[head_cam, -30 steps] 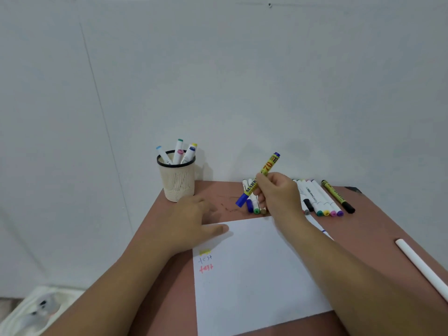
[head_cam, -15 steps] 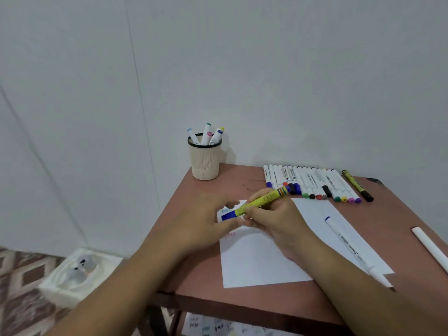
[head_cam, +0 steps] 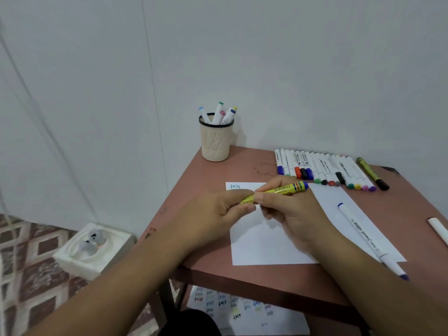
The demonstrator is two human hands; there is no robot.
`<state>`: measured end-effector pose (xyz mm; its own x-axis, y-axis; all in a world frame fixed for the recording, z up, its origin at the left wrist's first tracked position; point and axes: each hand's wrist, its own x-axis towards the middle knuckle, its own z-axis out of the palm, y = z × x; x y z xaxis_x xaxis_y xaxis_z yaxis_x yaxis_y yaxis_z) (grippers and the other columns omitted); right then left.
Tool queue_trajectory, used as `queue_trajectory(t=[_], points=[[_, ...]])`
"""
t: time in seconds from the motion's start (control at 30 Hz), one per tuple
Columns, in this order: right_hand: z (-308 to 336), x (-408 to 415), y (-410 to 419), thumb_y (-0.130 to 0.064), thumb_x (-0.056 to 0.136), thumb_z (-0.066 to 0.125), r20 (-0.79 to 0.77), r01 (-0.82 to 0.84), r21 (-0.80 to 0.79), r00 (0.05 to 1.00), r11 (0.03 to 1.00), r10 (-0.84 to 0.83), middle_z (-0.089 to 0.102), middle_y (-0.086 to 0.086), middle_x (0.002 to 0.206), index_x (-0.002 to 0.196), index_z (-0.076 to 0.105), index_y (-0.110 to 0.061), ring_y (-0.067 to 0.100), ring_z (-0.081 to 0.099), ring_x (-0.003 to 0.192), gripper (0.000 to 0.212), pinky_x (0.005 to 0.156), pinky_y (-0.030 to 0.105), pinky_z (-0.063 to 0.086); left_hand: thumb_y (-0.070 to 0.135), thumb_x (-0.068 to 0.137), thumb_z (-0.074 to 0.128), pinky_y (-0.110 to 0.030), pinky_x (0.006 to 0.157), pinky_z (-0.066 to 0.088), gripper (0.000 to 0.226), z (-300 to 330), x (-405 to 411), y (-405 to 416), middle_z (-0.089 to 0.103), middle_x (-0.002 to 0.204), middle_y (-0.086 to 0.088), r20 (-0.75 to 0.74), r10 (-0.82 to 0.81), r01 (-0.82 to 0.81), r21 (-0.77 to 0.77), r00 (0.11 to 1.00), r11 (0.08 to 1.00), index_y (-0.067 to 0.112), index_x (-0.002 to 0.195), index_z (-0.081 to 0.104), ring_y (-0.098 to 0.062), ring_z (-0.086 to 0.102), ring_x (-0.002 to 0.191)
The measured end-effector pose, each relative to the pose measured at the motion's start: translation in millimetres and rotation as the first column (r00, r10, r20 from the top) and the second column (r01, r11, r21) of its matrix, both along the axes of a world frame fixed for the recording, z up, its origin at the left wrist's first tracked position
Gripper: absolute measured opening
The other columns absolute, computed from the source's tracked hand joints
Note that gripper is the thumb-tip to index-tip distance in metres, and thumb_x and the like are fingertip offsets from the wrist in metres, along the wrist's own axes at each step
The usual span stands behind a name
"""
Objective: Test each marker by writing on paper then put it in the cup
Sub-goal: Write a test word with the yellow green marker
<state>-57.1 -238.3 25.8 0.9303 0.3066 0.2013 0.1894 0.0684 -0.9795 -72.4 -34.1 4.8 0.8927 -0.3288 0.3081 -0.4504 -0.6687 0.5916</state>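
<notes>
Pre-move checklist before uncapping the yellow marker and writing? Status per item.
1. Yellow marker held by both hands: ok; left hand grips the cap end, right hand grips the barrel.
2. Cap off: cannot tell; the left hand's fingers cover that end.
3. Paper flat on the table with blank space: ok.
4. Paper steadied: not ok; neither hand presses it.
5. Writing area free: ok; a white marker lies along the paper's right edge, away from the middle.
6. Cup upright with room: ok; a few markers inside.
</notes>
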Motion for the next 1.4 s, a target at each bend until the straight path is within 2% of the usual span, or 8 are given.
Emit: queue_trajectory(t=[0.1, 0.2, 0.33, 0.43, 0.6, 0.83, 1.03, 1.4], points=[[3.0, -2.3, 4.2, -0.003, 0.080, 0.082, 0.059, 0.007, -0.065, 0.998, 0.998, -0.004, 0.064, 0.011, 0.068, 0.080, 0.075, -0.007, 0.020, 0.057, 0.062, 0.008, 0.056, 0.027, 0.048, 0.069, 0.091, 0.049, -0.036, 0.091, 0.053, 0.047, -5.7, -1.4, 11.0, 0.070, 0.116, 0.024, -0.001, 0.016, -0.016, -0.024, 1.000, 1.000, 0.060, 0.136, 0.046, 0.002, 0.064, 0.101], [0.0, 0.2, 8.6, 0.005, 0.090, 0.070, -0.074, 0.061, 0.045, 0.996, 0.997, -0.057, 0.074, 0.016, 0.086, 0.080, 0.070, -0.006, 0.023, 0.065, 0.068, 0.015, 0.063, 0.030, 0.057, 0.086, 0.076, 0.046, -0.031, 0.081, 0.051, 0.081, -4.7, 2.1, 26.5, 0.062, 0.100, 0.017, -0.084, 0.080, -0.069, 0.134, 0.993, 0.989, 0.058, 0.150, 0.027, -0.003, 0.058, 0.090], [-9.9, 4.7, 10.8, 0.001, 0.093, 0.069, -0.241, 0.138, 0.105, 0.964, 0.985, -0.110, 0.076, 0.024, 0.091, 0.084, 0.073, -0.005, 0.026, 0.071, 0.071, 0.012, 0.071, 0.032, 0.063, 0.076, 0.082, 0.057, -0.029, 0.084, 0.051, 0.063, -9.5, 0.7, 39.7, 0.063, 0.110, 0.022, 0.002, 0.086, -0.082, 0.321, 0.996, 0.943, 0.048, 0.138, 0.050, -0.001, 0.056, 0.094], [-16.4, 5.1, 12.8, 0.001, 0.083, 0.081, -0.175, 0.136, -0.052, 0.974, 0.989, -0.143, 0.077, 0.019, 0.086, 0.079, 0.073, -0.012, 0.026, 0.071, 0.074, 0.016, 0.077, 0.039, 0.061, 0.076, 0.083, 0.054, -0.032, 0.085, 0.050, 0.061, -14.1, -0.2, 41.0, 0.065, 0.104, 0.020, 0.025, 0.070, -0.074, 0.342, 0.997, 0.937, 0.044, 0.135, 0.055, -0.003, 0.056, 0.093], [-21.8, 7.1, 12.4, -0.001, 0.083, 0.081, -0.098, 0.135, -0.181, 0.983, 0.974, -0.154, 0.065, 0.016, 0.064, 0.068, 0.066, -0.015, 0.025, 0.061, 0.057, 0.026, 0.063, 0.039, 0.052, 0.079, 0.081, 0.050, -0.028, 0.082, 0.048, 0.062, -19.6, 3.6, 42.2, 0.063, 0.104, 0.022, 0.046, 0.079, -0.090, 0.349, 0.996, 0.933, 0.046, 0.134, 0.054, -0.003, 0.055, 0.093], [-22.7, 5.1, 14.1, -0.007, 0.085, 0.082, -0.036, 0.138, -0.264, 0.988, 0.955, -0.152, 0.063, 0.028, 0.071, 0.070, 0.063, -0.011, 0.029, 0.057, 0.063, 0.024, 0.066, 0.042, 0.052, 0.077, 0.084, 0.049, -0.027, 0.079, 0.046, 0.061, -20.3, 3.7, 41.5, 0.057, 0.089, 0.021, 0.061, 0.054, -0.073, 0.358, 0.997, 0.931, 0.051, 0.139, 0.051, -0.003, 0.052, 0.086], [-23.3, 7.5, 12.0, -0.005, 0.085, 0.082, -0.055, 0.105, -0.245, 0.991, 0.964, -0.122, 0.063, 0.013, 0.062, 0.061, 0.064, -0.023, 0.027, 0.058, 0.060, 0.034, 0.066, 0.043, 0.051, 0.073, 0.086, 0.055, -0.025, 0.075, 0.043, 0.054, -21.2, 4.6, 41.6, 0.054, 0.083, 0.019, 0.091, 0.043, -0.072, 0.344, 0.995, 0.936, 0.050, 0.135, 0.056, 0.000, 0.049, 0.081], [-30.3, 11.4, 10.4, -0.011, 0.084, 0.081, -0.009, 0.193, -0.292, 0.979, 0.937, -0.204, 0.058, 0.007, 0.059, 0.067, 0.062, -0.020, 0.029, 0.056, 0.063, 0.027, 0.069, 0.045, 0.053, 0.079, 0.082, 0.049, -0.032, 0.079, 0.049, 0.059, -22.6, 6.0, 42.6, 0.055, 0.081, 0.019, 0.085, 0.037, -0.064, 0.335, 0.996, 0.940, 0.050, 0.133, 0.057, -0.001, 0.051, 0.081]])
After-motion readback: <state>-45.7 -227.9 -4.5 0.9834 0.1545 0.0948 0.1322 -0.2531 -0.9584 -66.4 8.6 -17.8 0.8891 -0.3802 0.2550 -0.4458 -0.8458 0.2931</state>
